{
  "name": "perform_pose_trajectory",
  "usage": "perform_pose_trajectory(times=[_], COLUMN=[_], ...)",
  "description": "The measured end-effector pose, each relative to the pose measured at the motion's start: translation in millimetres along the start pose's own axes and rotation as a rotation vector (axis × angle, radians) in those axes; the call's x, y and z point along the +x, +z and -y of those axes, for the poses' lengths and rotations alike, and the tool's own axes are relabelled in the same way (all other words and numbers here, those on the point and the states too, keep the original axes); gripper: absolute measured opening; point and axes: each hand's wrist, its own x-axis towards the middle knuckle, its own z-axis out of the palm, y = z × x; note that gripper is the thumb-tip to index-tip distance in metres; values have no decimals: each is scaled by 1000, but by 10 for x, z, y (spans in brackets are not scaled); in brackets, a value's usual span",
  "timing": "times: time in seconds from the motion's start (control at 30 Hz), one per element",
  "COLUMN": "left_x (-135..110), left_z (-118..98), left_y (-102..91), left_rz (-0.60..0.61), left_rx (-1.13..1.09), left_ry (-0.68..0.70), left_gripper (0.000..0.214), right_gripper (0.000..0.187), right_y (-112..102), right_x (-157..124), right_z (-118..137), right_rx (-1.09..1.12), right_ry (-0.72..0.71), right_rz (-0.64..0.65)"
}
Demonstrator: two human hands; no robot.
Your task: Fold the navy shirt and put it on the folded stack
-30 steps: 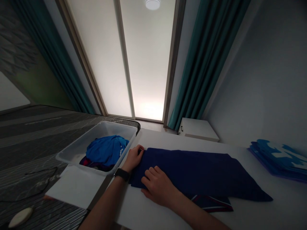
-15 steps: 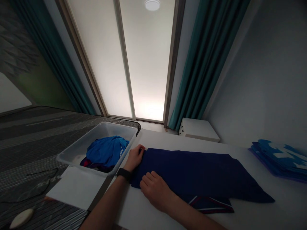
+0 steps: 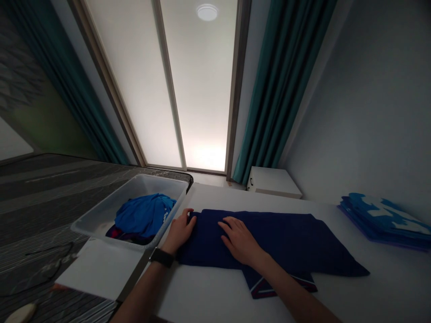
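A dark navy shirt (image 3: 283, 240) with a collar trimmed in red and white lies folded lengthwise on the white table (image 3: 208, 287). The collar sticks out on the near side, and a pointed end reaches to the right. At the shirt's left end rests my left hand (image 3: 180, 231), thumb and fingers apart at the far left corner; a dark watch band is on that wrist. My right hand (image 3: 240, 242) lies on top of the cloth, left of its middle, with fingers spread. Part of the collar is hidden behind my right forearm.
A translucent plastic bin (image 3: 94, 215) holding a bright blue garment (image 3: 146, 215) and darker clothes stands left of the table. Folded blue and white clothes (image 3: 384, 220) are stacked at the right. A white cabinet (image 3: 274, 179) stands beyond the table's far edge.
My right hand has moved from the shirt's near left edge up and right onto its top, its fingers spreading. My left hand's thumb and fingers have parted. The view has shifted slightly.
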Motion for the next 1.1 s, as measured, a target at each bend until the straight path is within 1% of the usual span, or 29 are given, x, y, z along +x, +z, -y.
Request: perform_pose_trajectory(times=[0.1,0.2,0.3,0.4,0.57,0.63,0.7,0.77,0.8,0.87,0.9,1.0,1.1], left_x=[-138,-264,-338,-356,-376,-422,-491,-570,-608,-669,-689,-716,-722], left_z=[-9,3,22,30,68,112,162,202,215,229,232,240,256], left_y=[-28,-31,-15,5,10,-3,-24,-48,-59,-73,-76,-65,-37], left_rz=[21,25,1,-27,-49,-89,-139,-154,-140,-74,-34,44,43], left_rx=[54,145,258,331,336,303,253,219,219,257,288,379,431], left_ry=[12,47,74,58,45,85,170,286,345,440,465,472,456], left_gripper=[42,46,44,40,39,39,39,41,42,45,47,49,51], right_gripper=[41,41,41,42,42,40,38,39,40,42,43,44,40], right_y=[73,97,94,92,79,61,45,46,55,91,115,188,240], right_x=[-32,-42,-42,-44,-46,-32,3,64,105,202,257,451,689], right_z=[-60,-57,-49,-51,-47,-34,-7,44,78,158,199,297,329], right_rx=[-11,1,12,15,-5,-22,-28,-17,-8,8,14,32,60], right_ry=[36,42,42,38,37,32,9,-37,-67,-125,-149,-210,-222], right_rz=[26,25,3,-5,-2,-5,-8,-5,1,22,34,72,101])
